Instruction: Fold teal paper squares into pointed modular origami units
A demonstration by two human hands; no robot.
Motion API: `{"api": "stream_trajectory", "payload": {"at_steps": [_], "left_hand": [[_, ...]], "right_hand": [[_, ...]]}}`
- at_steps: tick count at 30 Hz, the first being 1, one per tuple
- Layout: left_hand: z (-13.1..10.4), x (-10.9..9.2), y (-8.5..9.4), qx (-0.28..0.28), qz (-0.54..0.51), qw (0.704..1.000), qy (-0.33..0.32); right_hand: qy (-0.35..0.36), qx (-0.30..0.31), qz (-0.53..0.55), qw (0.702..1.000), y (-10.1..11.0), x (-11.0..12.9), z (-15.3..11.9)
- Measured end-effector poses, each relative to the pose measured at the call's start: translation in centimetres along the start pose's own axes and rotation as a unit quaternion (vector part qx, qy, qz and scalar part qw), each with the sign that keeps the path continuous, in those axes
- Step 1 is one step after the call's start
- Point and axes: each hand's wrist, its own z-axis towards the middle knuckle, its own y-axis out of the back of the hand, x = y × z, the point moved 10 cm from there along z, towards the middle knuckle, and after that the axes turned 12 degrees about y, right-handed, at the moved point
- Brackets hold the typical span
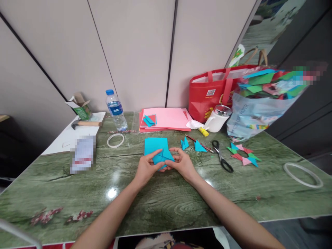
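Note:
Between my two hands is a folded piece of blue paper (164, 156), pinched from both sides near the middle of the table. My left hand (149, 166) grips its left part, thumb on top. On its right edge my right hand (183, 163) is closed, thumb and fingers around the paper. Just behind lies a stack of blue paper squares (153, 143), partly covered by the held piece. Two small folded blue pieces, a left one (184, 143) and a right one (199, 146), rest to the right of my hands.
Black scissors (222, 157) and a ring of coloured folded pieces (243, 154) lie to the right. Pink paper sheets (168, 117), a white mug (216, 121) and a red bag (202, 93) stand behind. A water bottle (116, 110), tape roll (116, 140) and hammer (86, 123) are left.

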Motion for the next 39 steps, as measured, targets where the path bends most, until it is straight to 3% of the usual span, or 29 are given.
{"api": "stream_trajectory", "payload": {"at_steps": [29,39], "left_hand": [[0.0,0.4,0.0,-0.008,-0.032,0.999,0.024],[0.1,1.1,-1.0,0.065,-0.081,0.993,0.053]], "right_hand": [[-0.006,0.006,0.001,1.0,-0.1,0.3,0.0],[-0.003,-0.012,-0.018,1.0,0.3,0.7,0.1]]}}
